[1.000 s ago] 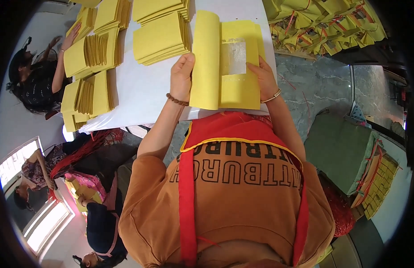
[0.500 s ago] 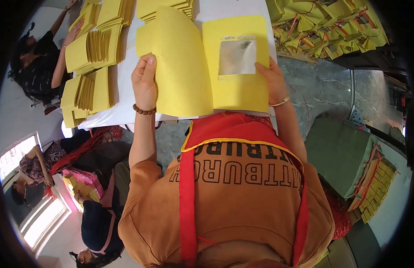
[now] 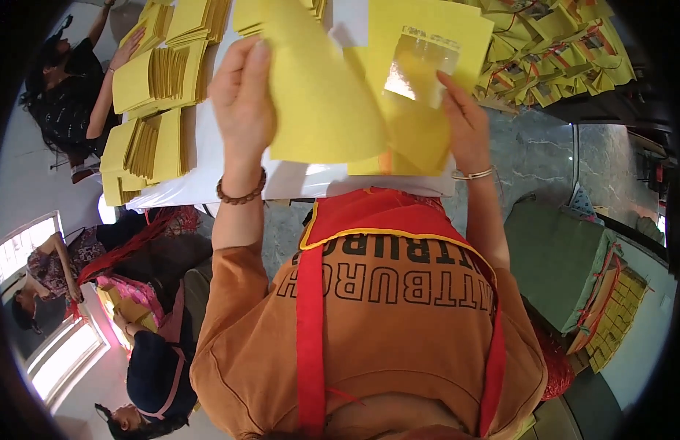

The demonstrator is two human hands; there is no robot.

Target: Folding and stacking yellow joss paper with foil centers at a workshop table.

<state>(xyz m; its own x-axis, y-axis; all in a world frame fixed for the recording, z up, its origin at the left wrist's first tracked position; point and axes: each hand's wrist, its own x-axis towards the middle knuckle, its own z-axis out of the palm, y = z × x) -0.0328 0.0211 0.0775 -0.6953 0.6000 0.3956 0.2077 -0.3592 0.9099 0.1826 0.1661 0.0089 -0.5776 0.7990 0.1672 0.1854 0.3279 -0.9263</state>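
Observation:
Over the near edge of the table, my left hand [image 3: 241, 103] is closed on the left edge of a large yellow paper sheet [image 3: 318, 103], thumb on top. The sheet is raised and curved. My right hand [image 3: 468, 136] pinches the right side of another yellow sheet with a shiny silver foil square [image 3: 422, 67], its fingertips at the foil's edge. That sheet is lifted and tilted. More yellow paper with an orange strip [image 3: 386, 163] shows beneath the two sheets. Whether the sheets are joined is hidden.
Folded yellow paper bundles [image 3: 158, 143] line the left of the white-covered table [image 3: 200, 192]. Heaped yellow paper with red ties [image 3: 552, 48] lies at far right. A green covered block [image 3: 552, 257] stands at right. A person in black [image 3: 79, 110] reaches onto the bundles; other people are at lower left.
Both hands have risen and moved apart. The left sheet has lifted higher, and the foil sheet has shifted right and tilted, uncovering yellow paper with an orange strip.

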